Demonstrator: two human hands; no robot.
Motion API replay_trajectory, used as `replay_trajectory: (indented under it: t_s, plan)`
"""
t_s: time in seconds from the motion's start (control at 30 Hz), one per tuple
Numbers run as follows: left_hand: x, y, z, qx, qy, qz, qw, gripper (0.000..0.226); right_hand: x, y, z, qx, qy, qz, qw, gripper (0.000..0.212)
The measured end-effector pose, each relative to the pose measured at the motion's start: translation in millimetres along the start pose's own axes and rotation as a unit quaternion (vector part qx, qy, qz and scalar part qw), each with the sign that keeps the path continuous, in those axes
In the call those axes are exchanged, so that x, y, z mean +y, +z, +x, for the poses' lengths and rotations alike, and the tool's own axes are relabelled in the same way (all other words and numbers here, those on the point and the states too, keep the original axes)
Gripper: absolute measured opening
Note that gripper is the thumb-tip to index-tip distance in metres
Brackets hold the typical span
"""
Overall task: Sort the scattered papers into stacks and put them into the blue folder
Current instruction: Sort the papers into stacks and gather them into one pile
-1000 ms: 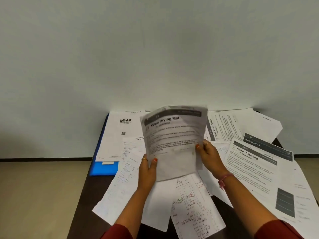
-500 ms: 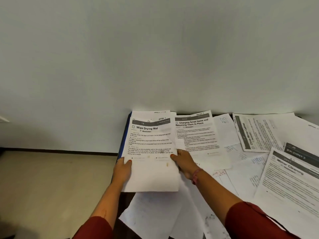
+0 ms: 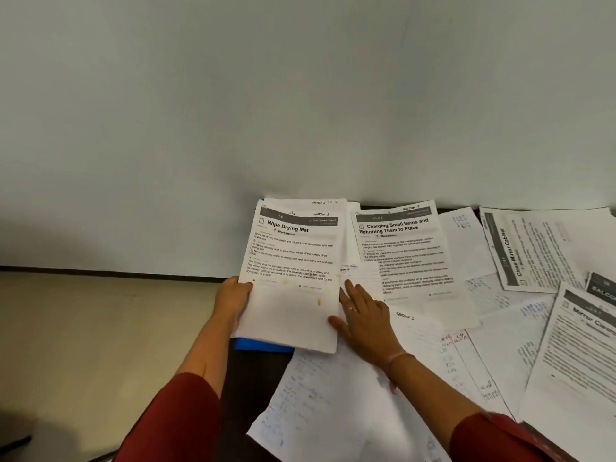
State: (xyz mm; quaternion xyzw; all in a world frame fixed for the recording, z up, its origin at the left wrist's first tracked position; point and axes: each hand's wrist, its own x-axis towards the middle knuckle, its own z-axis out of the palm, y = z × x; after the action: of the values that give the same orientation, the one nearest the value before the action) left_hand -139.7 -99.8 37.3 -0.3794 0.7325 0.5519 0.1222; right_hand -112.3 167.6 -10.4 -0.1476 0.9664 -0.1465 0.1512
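A stack of sheets topped by the printed "Wipe Drying Mat" page lies on the blue folder, of which only the near edge shows. My left hand grips the stack's left edge. My right hand lies flat with fingers spread against the stack's right edge, its thumb on the paper. To the right lies the "Charging Small Items" sheet. Handwritten pages spread in front of the stack.
More printed sheets lie at the right: "Close Mirror Cabinet" and "Mirror Cleaning". The dark table stands against a pale wall; its left edge drops to a beige floor.
The "Wipe Drying Mat" sheet was held up in both hands, then was laid onto the pile over the folder at the left. My right hand has let go and flattened beside it.
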Motion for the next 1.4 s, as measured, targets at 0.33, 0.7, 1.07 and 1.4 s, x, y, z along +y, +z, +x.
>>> replay_trajectory:
  t_s: [0.33,0.7,1.07,1.4]
  plan:
    - [1,11,13,0.003,0.022,0.045,0.999,0.027,42,19,-16,0.015,-0.019,-0.042,0.999,0.067]
    - [1,16,15,0.016,0.038,0.082,0.996,0.03,89,11,-50,0.045,0.037,-0.064,0.996,0.069]
    - [2,24,13,0.001,0.057,0.108,0.993,0.029,105,10,-73,0.045,0.084,-0.066,0.993,0.067]
    - [2,26,13,0.001,0.057,0.143,0.988,0.029,105,9,-74,0.037,0.084,-0.071,0.993,0.068]
